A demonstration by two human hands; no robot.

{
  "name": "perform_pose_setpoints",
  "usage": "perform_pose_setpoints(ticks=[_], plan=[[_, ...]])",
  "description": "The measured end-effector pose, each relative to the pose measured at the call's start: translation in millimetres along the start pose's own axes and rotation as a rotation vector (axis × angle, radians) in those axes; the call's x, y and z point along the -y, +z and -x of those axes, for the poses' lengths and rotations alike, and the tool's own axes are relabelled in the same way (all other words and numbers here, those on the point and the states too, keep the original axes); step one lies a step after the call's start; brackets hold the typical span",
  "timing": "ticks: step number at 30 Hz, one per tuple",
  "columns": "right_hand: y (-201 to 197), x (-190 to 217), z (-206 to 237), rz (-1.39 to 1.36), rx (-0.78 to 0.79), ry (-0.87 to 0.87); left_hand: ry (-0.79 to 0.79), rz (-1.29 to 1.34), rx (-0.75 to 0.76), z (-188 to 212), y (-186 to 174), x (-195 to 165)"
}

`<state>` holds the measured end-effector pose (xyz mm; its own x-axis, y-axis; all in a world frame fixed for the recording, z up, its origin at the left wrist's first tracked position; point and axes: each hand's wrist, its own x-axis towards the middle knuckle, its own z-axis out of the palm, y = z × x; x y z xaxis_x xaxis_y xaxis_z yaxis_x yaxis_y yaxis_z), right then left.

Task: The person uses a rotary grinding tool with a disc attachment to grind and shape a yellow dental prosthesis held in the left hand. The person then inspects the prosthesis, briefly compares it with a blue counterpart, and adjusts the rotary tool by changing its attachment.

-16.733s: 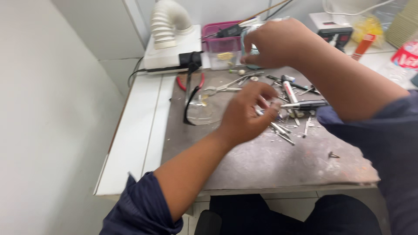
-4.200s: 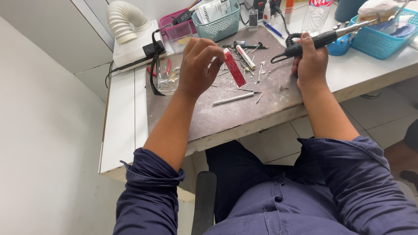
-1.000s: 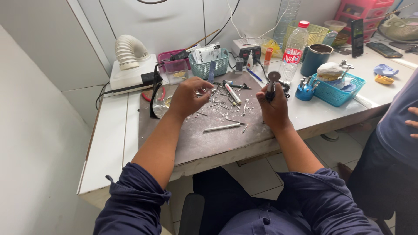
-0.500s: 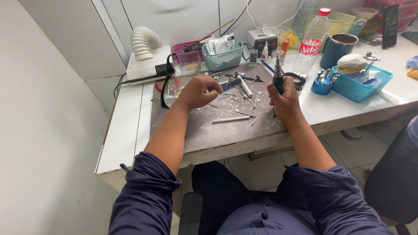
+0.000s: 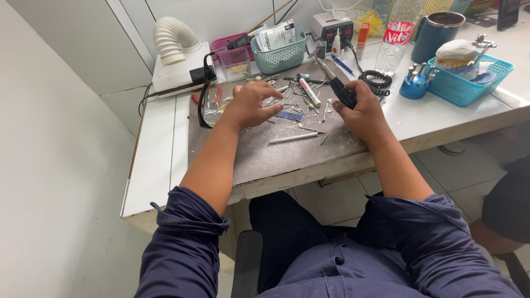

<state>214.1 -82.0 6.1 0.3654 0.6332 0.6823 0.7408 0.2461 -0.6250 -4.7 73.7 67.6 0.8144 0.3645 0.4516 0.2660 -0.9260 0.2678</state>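
Note:
My right hand (image 5: 358,113) is shut on a black rotary handpiece (image 5: 337,85), tip pointing up and away, its coiled cord (image 5: 376,80) trailing to the right. My left hand (image 5: 251,105) hovers over the grey work mat (image 5: 276,160) with fingers curled down onto several small metal bits and burs (image 5: 298,105); whether it pinches one is hidden. A metal rod (image 5: 295,137) lies on the mat between the hands. A small blue strip (image 5: 289,116) lies by the left fingertips.
At the back stand a white ribbed extraction hose (image 5: 171,38), a teal basket (image 5: 279,52), a pink tray (image 5: 234,52), a plastic bottle (image 5: 397,36), a dark mug (image 5: 436,27) and a blue basket (image 5: 469,74). Another person's leg (image 5: 505,204) is at the right.
The view moved closer and shifted right. My right hand tilted the handpiece from upright to a slant. My left hand stays over the small bits.

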Motion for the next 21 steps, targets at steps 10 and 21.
perform_pose_setpoints(ticks=[10, 21], plan=[[22, 29, -10, 0.155, 0.08, -0.63, 0.321, 0.623, -0.181, -10, 54, -7], [75, 31, -52, 0.042, 0.603, -0.341, 0.173, 1.041, -0.267, -1, 66, 6]])
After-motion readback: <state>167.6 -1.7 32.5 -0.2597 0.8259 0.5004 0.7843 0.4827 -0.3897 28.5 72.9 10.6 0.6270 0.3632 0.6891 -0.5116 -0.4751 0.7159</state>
